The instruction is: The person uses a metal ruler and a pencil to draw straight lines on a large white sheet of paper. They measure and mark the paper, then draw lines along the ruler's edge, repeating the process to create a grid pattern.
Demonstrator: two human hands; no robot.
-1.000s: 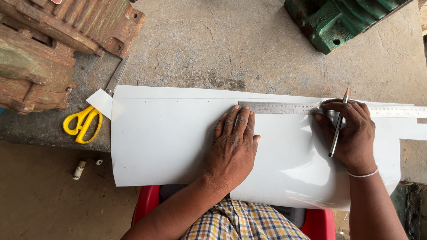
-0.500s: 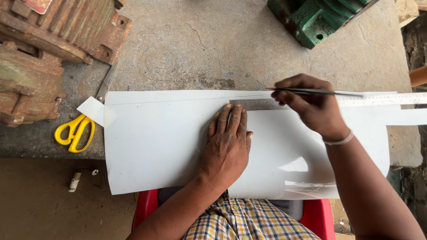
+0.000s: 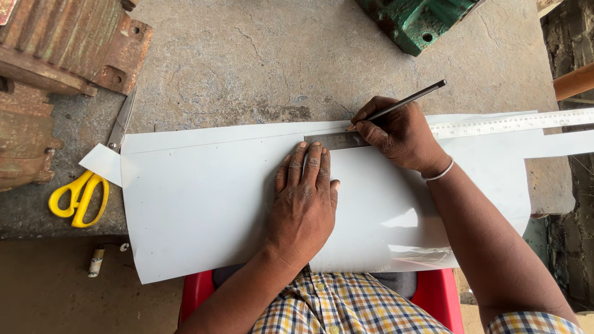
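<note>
A large white sheet (image 3: pixel 204 192) lies across the grey stone bench and curls over its near edge. A long steel ruler (image 3: pixel 495 125) rests along the sheet's upper part. My left hand (image 3: pixel 303 204) lies flat on the sheet, fingers apart, its fingertips pressing the ruler's left end. My right hand (image 3: pixel 399 136) grips a dark pencil (image 3: pixel 408 100), with the tip touching the sheet at the ruler's top edge.
Yellow-handled scissors (image 3: pixel 93 179) lie at the sheet's left edge beside a small white offcut (image 3: pixel 102 164). Rusty metal machine parts (image 3: pixel 55 68) fill the far left, a green cast housing (image 3: pixel 427 21) the far right. A red seat (image 3: pixel 442 294) shows beneath my checked shirt.
My right hand has slid left along the ruler with the pencil, now close to my left hand's fingertips. The left hand has stayed pressed on the sheet.
</note>
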